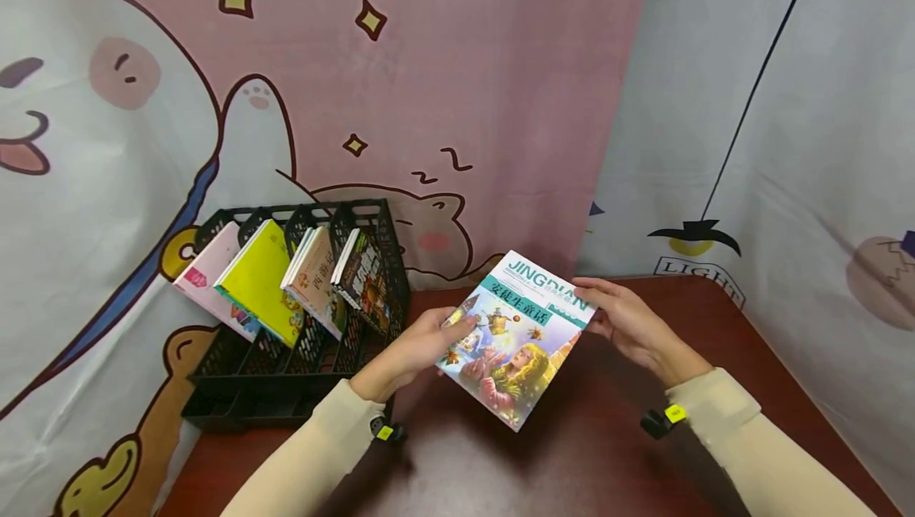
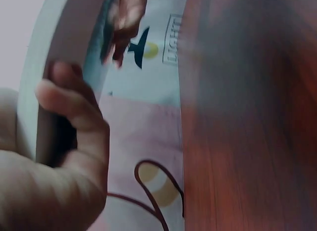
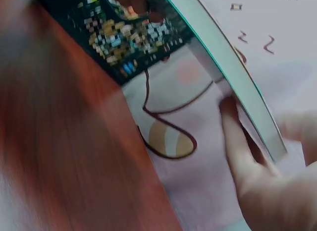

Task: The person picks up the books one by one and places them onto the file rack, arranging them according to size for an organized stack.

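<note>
A paperback book [image 1: 522, 334] with a teal title band and a golden-haired figure on its cover is held tilted over the table. My left hand [image 1: 436, 342] grips its left edge, thumb on the cover and fingers behind. At the upper right corner my right hand [image 1: 629, 326] pinches the book, thumb on top. In the left wrist view the fingers of the left hand [image 2: 74, 142] curl against the back of the book [image 2: 59, 47]. The right wrist view shows the page edge of the book [image 3: 233, 77] between thumb and fingers of the right hand [image 3: 272, 186].
On the left of the reddish-brown table [image 1: 457, 469] stands a black divided rack [image 1: 293, 390]. Leaning in its slots are a pink book [image 1: 214, 263], a yellow book [image 1: 268, 287], beige books [image 1: 318, 279] and dark books [image 1: 368, 283]. A cartoon-printed curtain [image 1: 465, 64] hangs behind.
</note>
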`<move>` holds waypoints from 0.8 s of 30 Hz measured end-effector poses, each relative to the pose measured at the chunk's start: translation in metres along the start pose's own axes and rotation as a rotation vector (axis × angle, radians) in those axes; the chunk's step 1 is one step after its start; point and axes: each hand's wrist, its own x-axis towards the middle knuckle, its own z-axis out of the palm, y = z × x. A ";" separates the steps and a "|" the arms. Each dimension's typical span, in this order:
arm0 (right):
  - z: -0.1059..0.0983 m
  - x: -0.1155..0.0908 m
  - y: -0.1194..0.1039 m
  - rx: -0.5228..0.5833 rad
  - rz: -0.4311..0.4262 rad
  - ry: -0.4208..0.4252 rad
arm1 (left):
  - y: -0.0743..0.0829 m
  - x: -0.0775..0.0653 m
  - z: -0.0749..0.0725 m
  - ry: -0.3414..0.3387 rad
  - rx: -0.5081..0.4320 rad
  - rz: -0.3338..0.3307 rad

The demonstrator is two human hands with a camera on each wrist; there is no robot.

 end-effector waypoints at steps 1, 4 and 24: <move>0.002 -0.001 -0.001 0.027 -0.002 0.020 | 0.001 -0.001 0.004 0.031 -0.004 0.006; 0.009 -0.003 -0.003 0.103 -0.004 0.066 | 0.002 -0.002 0.016 0.128 -0.029 0.014; 0.090 -0.021 0.029 0.064 0.020 0.088 | -0.005 -0.001 0.075 0.446 -0.178 0.087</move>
